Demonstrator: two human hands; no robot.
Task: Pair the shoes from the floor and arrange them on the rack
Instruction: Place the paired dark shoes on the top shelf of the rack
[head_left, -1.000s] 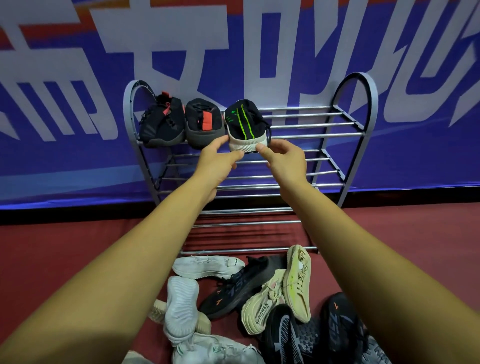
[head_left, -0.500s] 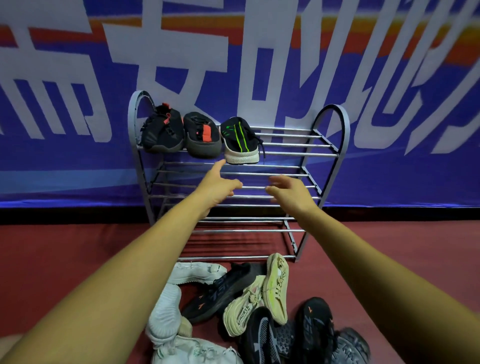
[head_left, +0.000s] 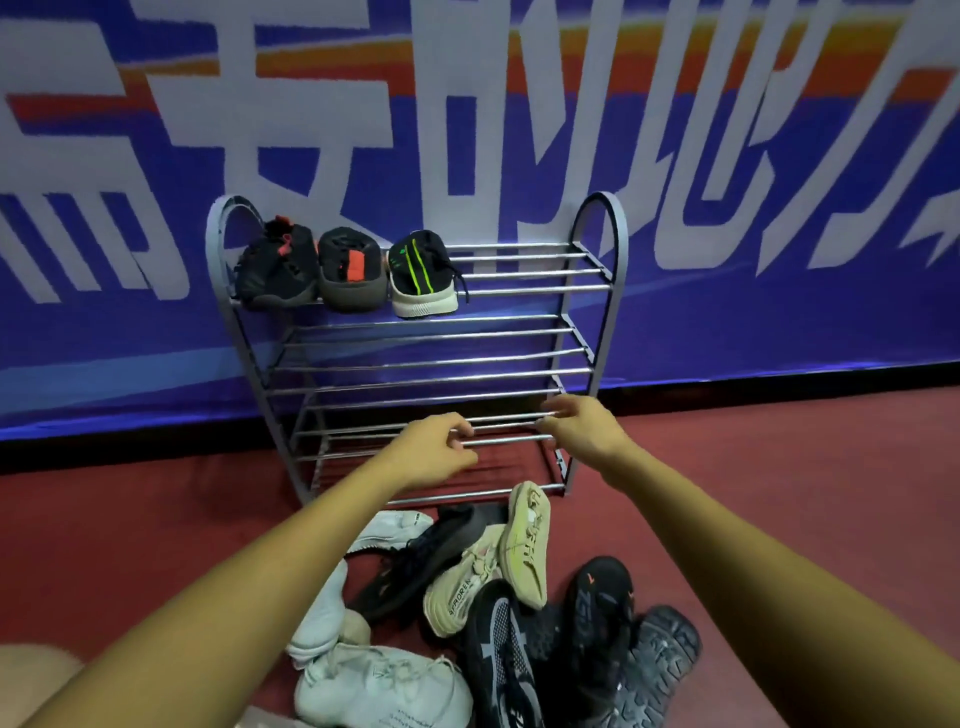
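Note:
A grey metal shoe rack (head_left: 597, 291) stands against the blue banner wall. On its top shelf, at the left, sit two black shoes with red marks (head_left: 278, 270) (head_left: 353, 273) and one black shoe with green stripes and a white sole (head_left: 423, 278). A pile of shoes lies on the red floor in front of the rack: white ones (head_left: 382, 686), beige ones (head_left: 527, 543), black ones (head_left: 415, 561) (head_left: 597, 613). My left hand (head_left: 434, 452) and my right hand (head_left: 584, 428) hover empty in front of the lower shelves, fingers loosely curled, above the pile.
The right part of the top shelf and the lower shelves (head_left: 431, 364) hold nothing. Red floor (head_left: 779, 493) spreads to both sides of the rack. The blue banner (head_left: 779, 312) backs the rack closely.
Both hands let go of the green-striped shoe on the top shelf and dropped down toward the pile. The view has pulled back and tilted.

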